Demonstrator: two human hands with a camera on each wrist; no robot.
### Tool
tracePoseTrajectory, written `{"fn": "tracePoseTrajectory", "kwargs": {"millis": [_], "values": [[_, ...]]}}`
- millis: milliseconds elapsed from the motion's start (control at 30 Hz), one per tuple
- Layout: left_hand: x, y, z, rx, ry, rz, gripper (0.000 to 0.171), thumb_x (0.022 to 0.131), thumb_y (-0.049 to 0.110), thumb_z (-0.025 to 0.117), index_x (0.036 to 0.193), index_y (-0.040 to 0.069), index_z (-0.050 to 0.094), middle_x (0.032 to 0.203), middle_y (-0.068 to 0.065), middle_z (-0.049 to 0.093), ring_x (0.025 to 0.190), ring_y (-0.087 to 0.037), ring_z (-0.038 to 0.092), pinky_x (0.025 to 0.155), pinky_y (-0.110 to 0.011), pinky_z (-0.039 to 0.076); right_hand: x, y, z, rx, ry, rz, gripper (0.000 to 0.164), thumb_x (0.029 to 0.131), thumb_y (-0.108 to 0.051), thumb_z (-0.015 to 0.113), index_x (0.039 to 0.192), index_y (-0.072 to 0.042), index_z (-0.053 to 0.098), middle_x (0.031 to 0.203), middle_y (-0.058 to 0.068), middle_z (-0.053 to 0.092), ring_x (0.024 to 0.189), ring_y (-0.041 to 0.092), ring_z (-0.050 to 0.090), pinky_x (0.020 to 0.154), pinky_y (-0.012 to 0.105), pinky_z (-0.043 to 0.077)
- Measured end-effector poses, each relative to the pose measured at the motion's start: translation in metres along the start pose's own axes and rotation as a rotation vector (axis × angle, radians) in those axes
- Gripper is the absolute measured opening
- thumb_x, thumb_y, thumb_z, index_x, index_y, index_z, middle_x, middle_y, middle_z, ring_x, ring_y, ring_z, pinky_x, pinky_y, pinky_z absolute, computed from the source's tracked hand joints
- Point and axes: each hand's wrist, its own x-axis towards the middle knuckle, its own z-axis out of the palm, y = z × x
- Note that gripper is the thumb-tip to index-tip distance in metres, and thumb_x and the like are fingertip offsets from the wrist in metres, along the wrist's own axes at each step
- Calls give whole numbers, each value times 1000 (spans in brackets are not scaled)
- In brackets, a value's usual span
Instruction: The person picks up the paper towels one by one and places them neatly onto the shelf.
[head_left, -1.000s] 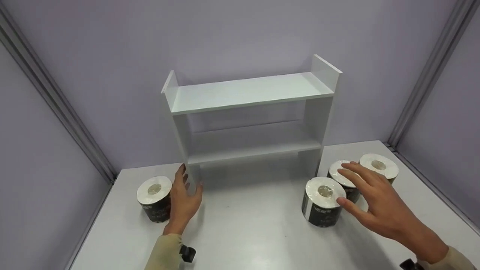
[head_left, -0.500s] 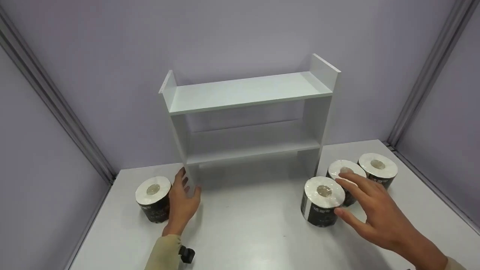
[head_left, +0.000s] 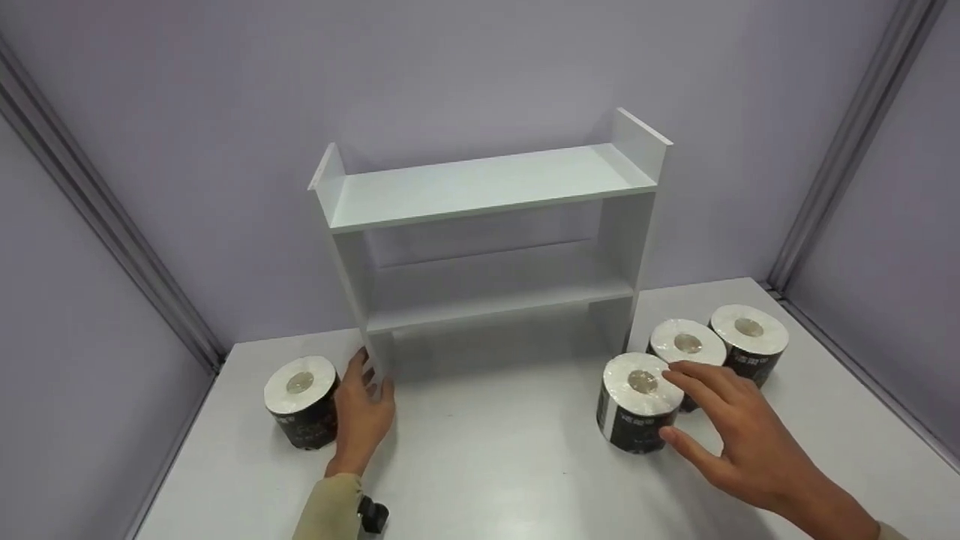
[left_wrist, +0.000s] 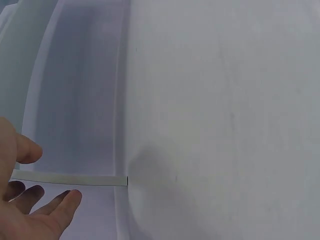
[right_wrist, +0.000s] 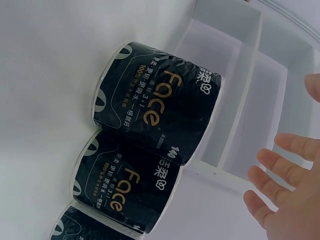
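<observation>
My left hand (head_left: 364,416) is beside the lower left side panel of a white two-tier shelf (head_left: 487,191), next to a toilet roll (head_left: 301,405) in black wrap. In the left wrist view, its thumb (left_wrist: 29,150) and fingers (left_wrist: 67,207) lie on either side of the panel's edge, spread apart. To the right, my right hand (head_left: 742,442) hovers with spread, slightly bent fingers next to the nearest roll (head_left: 637,431) of a group. Behind that one stand a second roll (head_left: 686,334) and a third roll (head_left: 750,360). Gold "Face" lettering shows on the front roll's wrap (right_wrist: 157,100) in the right wrist view.
The shelf stands on a white table (head_left: 480,480) against a pale back wall (head_left: 480,67). Side walls with grey metal corner posts (head_left: 855,142) close in the left and right. A small black device (head_left: 373,515) sits at my left wrist.
My right hand has drifted down and slightly left, uncovering more of the second roll's top. My left hand has lowered slightly beside the panel. The whole head view has shifted a little.
</observation>
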Motion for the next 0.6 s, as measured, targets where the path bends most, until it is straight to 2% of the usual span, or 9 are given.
{"fn": "tracePoseTrajectory", "kwargs": {"millis": [333,467,600], "values": [[-3,-6,5,-12,-11,-43,60,103,-2,61,157,-13,37,157,-39,44,136,-55,57,112,-55,55,-4,1,11,-12,17,-11,68,80,-23,94,142,-13,67,143,4,65,126,25,59,97,53,48],[-2,-9,7,-22,-2,-37,55,105,-4,58,156,-13,39,155,-39,45,134,-55,59,111,-55,56,-4,4,16,-19,30,-28,68,79,-23,95,140,-10,69,142,3,65,124,24,59,96,49,47],[-3,-13,9,-36,5,-32,52,107,-4,53,156,-13,40,155,-39,47,133,-55,60,110,-55,57,-7,7,22,-30,30,-25,67,79,-22,95,139,-9,69,141,3,65,125,25,59,96,51,49]]}}
